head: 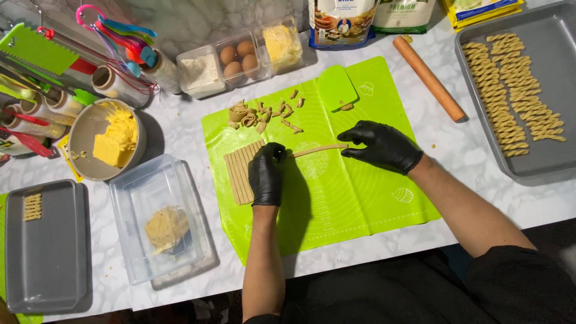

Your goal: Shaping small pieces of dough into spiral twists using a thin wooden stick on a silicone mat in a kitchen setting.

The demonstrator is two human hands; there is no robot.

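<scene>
Two black-gloved hands of mine work over the green silicone mat [336, 204] on the marble counter [180, 138]. My left hand [267, 174] lies knuckles up on the right edge of the slab of cut dough strips [239, 171], and its fingertips pinch the left end of a single dough strip [318, 149] that stretches out to the right across the mat. My right hand [384, 146] rests on the mat at the strip's other end, fingers curled and closed lightly on that tip, so the strip is held at both ends, lying flat and straight between my two grips. Neither grip is spread wide; both are closed down on the thin strip, though the gloves hide exactly how the fingertips meet. Just beyond the slab, toward the far side of the mat, sits a heap of dough trimmings [261, 114], and a green scraper [336, 87] lies on the mat near it. A wooden rolling pin [429, 78] lies slantwise on the counter to the far right of the mat, and beyond it the grey baking tray [552, 36] carries rows of twisted dough sticks [510, 90]. To the left stand a clear plastic tub [129, 198] with a lump of dough inside and a round bowl [84, 129] of yellow butter.
</scene>
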